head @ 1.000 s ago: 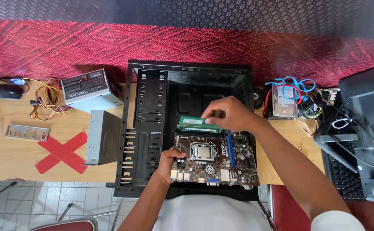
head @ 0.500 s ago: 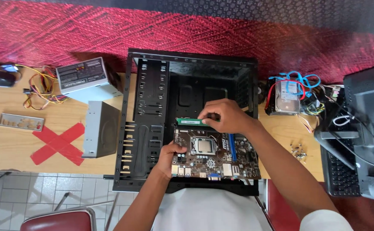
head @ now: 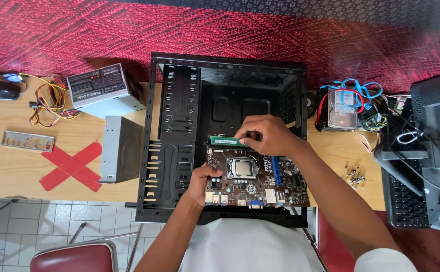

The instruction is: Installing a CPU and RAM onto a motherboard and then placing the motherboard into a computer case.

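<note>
An open black computer case (head: 174, 126) lies flat on the wooden table. A dark motherboard (head: 252, 189) with a silver processor in its middle rests in the case's near half. My left hand (head: 202, 182) grips the board's left edge. My right hand (head: 267, 135) pinches the right end of a green memory stick (head: 224, 140), which lies level along the board's far edge. Whether the stick sits in a slot cannot be told.
Left of the case lie a grey optical drive (head: 122, 148), a power supply (head: 104, 90) with coloured cables, a metal port plate (head: 27, 141), a red tape cross (head: 71, 166) and a mouse (head: 1, 89). Right: a hard drive (head: 344, 110) with cables, loose screws (head: 354, 175), a keyboard (head: 406, 199), a monitor (head: 438, 151).
The view has shifted slightly, so the case sits a little lower and more central. Both hands keep their holds on the memory stick and the board.
</note>
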